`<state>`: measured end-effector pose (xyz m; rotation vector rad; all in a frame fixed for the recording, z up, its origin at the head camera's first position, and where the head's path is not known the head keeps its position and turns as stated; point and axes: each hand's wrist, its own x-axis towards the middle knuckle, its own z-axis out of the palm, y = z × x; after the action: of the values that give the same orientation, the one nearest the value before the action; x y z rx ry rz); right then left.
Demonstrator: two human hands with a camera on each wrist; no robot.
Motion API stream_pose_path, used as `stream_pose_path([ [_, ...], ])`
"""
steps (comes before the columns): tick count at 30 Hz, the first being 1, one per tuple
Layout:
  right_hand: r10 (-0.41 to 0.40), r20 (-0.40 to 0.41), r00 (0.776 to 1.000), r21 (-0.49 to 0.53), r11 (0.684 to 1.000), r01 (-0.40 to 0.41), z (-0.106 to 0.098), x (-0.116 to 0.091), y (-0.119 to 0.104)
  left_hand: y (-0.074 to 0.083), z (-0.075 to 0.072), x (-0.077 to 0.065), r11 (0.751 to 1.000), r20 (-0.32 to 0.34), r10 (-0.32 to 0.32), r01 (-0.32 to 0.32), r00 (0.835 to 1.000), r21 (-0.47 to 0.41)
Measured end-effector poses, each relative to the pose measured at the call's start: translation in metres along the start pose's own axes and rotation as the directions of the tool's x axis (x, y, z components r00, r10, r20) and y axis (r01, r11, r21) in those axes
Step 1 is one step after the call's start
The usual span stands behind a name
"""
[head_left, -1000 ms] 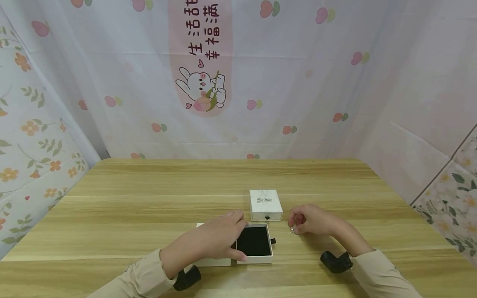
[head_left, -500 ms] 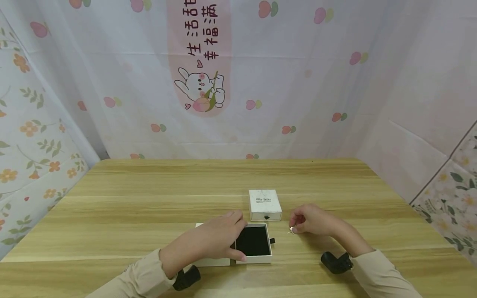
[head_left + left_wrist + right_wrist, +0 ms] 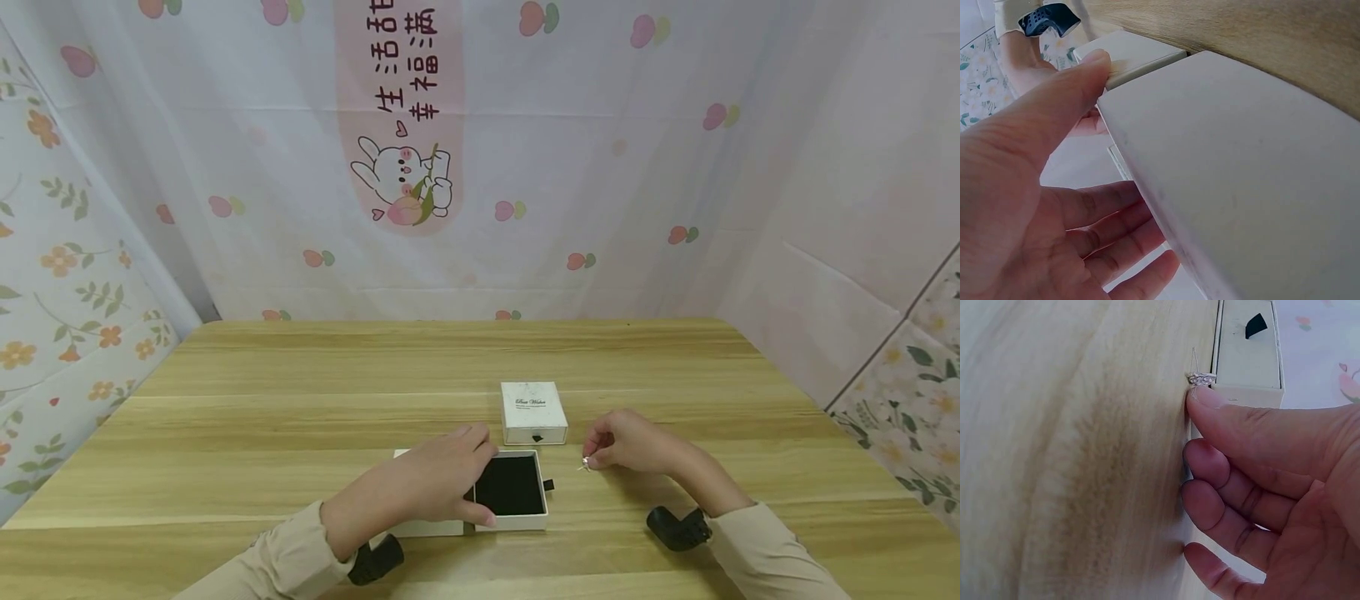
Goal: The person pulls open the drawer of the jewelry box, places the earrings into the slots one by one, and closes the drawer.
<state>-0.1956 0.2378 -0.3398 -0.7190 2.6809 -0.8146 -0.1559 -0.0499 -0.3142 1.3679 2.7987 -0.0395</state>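
Observation:
My left hand spans the white slide-out jewelry box, thumb on the near side and fingers on the far side. Its drawer is pulled out to the right and shows a black lining and a small black tab. The sleeve lies partly under the hand; in the left wrist view, the pale box surface fills much of the frame. To the right, my right hand pinches a small silver earring by thumb and finger, low over the table. The earring has a patterned band and a thin pin.
A second white box, with dark lettering and a black tab, stands shut behind the drawer. The wooden table ends at a patterned curtain. Black camera mounts sit at both wrists.
The right hand has barely shifted, and the earring has turned slightly in its fingertips. The left hand and both boxes stay in place.

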Motion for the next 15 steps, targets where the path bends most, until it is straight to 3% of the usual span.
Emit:
stream_pose_path([
  [15, 0.016, -0.005, 1.0, -0.014, 1.0, -0.016, -0.0012, -0.0008, -0.0032, 0.0003, -0.0001, -0.0002, 1.0, 0.001, -0.002, 0.002, 1.0, 0.005],
])
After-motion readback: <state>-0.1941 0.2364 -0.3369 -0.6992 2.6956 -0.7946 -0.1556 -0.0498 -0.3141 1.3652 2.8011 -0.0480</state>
